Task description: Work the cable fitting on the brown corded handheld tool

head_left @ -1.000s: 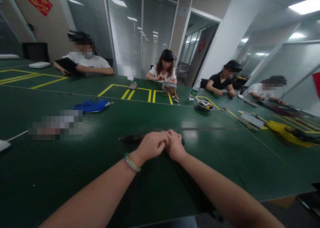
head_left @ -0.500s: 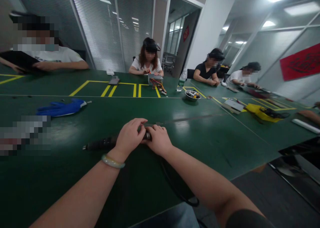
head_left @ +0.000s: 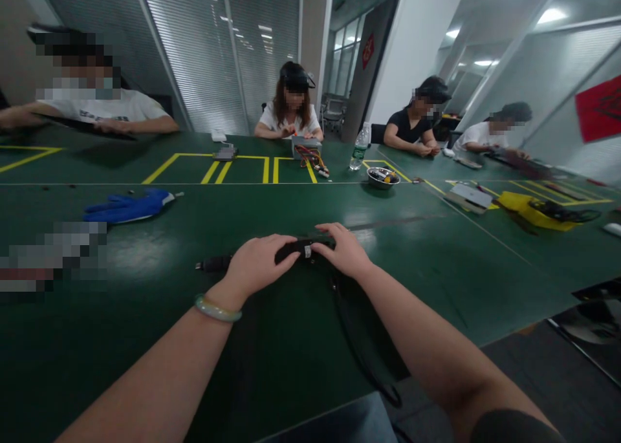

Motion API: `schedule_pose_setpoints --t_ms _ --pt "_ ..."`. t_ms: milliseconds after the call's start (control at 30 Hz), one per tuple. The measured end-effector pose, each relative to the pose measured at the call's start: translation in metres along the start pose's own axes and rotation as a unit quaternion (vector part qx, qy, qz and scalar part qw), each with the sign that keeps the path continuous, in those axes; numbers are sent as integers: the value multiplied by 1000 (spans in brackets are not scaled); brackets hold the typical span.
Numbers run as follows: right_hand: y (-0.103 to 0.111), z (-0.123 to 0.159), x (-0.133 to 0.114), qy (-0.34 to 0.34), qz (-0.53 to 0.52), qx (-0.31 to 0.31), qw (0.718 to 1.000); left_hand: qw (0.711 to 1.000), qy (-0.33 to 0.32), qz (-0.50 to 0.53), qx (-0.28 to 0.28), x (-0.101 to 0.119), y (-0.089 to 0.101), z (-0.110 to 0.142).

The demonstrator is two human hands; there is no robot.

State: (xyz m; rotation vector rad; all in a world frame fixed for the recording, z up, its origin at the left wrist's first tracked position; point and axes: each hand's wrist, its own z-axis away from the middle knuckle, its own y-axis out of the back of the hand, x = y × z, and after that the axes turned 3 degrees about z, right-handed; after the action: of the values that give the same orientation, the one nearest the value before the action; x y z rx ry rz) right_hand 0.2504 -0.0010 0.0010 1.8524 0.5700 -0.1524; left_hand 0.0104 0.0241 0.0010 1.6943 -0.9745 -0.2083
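Observation:
A long black rod-shaped tool [head_left: 295, 249] with a small white label lies across the green table [head_left: 436, 262] in front of me. My left hand [head_left: 259, 266], with a pale green bangle on its wrist, rests curled over the tool's left part. My right hand [head_left: 342, 249] is curled over its right end. A black cord [head_left: 359, 346] runs from the tool toward me and loops off the table's near edge. The tool's left tip [head_left: 209, 263] sticks out beyond my left hand.
A blue glove [head_left: 129, 206] lies to the left. A metal bowl [head_left: 383, 177], a water bottle [head_left: 359, 155] and a box with coloured wires [head_left: 310, 153] stand farther back. A yellow item [head_left: 533, 210] is at the right. Several people sit along the far side.
My hands have drawn apart along the black tool, showing its labelled middle. The view has shifted slightly, and the cord loop now shows nearer the table edge.

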Motion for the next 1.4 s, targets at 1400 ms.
schedule_pose_setpoints --t_ms 1400 --pt "-5 30 -29 -62 -529 -389 752 989 -28 -58 -131 28 3 5"
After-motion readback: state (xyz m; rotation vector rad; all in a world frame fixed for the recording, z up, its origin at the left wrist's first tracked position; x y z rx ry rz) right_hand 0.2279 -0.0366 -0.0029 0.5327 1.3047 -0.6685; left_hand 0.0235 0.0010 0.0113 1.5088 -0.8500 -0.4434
